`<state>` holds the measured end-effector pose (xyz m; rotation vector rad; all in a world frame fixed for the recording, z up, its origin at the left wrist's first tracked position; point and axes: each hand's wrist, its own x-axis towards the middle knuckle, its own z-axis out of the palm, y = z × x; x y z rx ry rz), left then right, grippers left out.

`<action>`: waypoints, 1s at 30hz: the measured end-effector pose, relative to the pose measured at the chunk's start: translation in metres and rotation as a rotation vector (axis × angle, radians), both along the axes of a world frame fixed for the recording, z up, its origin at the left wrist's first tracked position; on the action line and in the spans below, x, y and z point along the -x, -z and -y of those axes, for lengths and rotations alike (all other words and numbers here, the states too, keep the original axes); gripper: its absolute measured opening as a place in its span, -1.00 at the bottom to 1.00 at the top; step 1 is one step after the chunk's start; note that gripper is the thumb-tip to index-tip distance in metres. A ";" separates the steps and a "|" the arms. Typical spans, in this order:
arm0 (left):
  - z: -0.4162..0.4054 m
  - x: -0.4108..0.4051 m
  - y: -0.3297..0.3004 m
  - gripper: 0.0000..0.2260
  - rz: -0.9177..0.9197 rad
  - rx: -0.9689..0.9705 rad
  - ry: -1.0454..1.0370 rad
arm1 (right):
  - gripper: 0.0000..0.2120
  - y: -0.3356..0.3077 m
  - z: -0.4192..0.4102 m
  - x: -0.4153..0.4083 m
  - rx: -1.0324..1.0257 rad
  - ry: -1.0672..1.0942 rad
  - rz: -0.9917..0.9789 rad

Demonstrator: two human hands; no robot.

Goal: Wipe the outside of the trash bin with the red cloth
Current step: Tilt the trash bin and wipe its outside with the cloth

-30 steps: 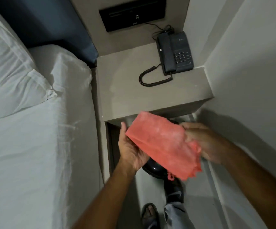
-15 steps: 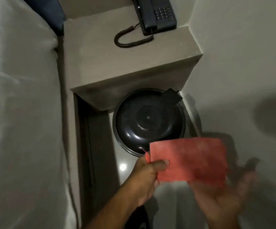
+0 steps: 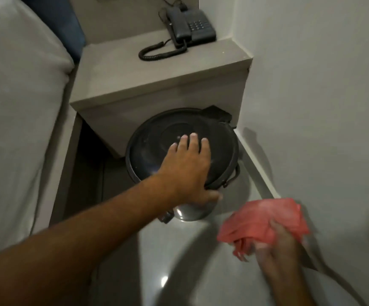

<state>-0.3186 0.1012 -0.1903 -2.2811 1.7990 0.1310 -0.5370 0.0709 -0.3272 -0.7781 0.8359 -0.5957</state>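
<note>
Both hands busy: left hand [image 3: 186, 171] on trash bin [image 3: 221, 149], right hand [image 3: 276, 250] gripping red cloth [image 3: 267, 219].

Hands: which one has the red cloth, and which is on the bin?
The right hand grips the bunched red cloth, off the bin. The left hand lies flat on the trash bin lid, thumb hooked over its rim.

left hand [image 3: 185, 171]: bare, no ring | right hand [image 3: 276, 250]: bare, motion-blurred | forearms: bare, no sleeves visible

The trash bin [image 3: 218, 151] sits partly tucked beneath the table [image 3: 157, 69]; the right hand [image 3: 276, 246] and red cloth [image 3: 267, 217] are motion-blurred.
</note>
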 end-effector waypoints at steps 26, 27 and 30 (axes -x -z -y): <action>0.020 -0.066 -0.034 -0.41 -0.440 0.429 0.029 | -0.53 -0.016 -0.008 -0.164 1.003 0.383 -0.440; 0.025 -0.067 -0.035 -0.37 -0.435 0.418 -0.008 | -0.47 -0.002 -0.020 -0.151 1.179 0.328 -0.519; 0.035 -0.074 -0.037 -0.39 -0.413 0.353 -0.111 | -0.29 0.065 -0.034 -0.075 1.780 0.015 -0.762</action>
